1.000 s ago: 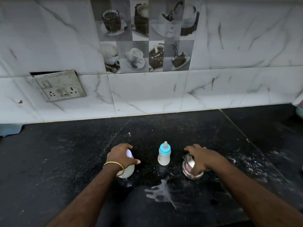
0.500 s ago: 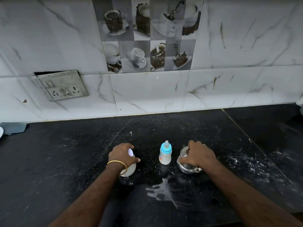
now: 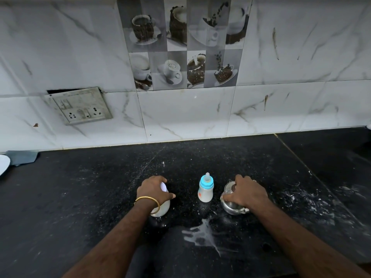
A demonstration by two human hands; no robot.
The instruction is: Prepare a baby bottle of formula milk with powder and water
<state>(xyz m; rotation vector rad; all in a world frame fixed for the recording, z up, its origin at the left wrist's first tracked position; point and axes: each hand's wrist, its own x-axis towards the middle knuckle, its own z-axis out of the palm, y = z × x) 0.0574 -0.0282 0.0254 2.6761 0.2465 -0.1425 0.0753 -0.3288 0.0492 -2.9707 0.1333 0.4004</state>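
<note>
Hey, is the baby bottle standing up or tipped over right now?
Upright. The baby bottle stands on its base on the black counter, blue collar and teat pointing up, neither hand touching it.

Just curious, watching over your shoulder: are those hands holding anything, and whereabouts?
The left hand grips the white plastic jar over its top. The right hand grips the small steel pot over its lidded top. The baby bottle stands untouched.

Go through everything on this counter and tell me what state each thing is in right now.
Baby bottle: upright, blue teat cap on, milky inside.
White jar: upright, left hand gripping its top.
Steel pot: on the counter, right hand gripping its top.
Counter: white spill near the front, powder scattered at right.
Wall socket: nothing plugged in.
</note>
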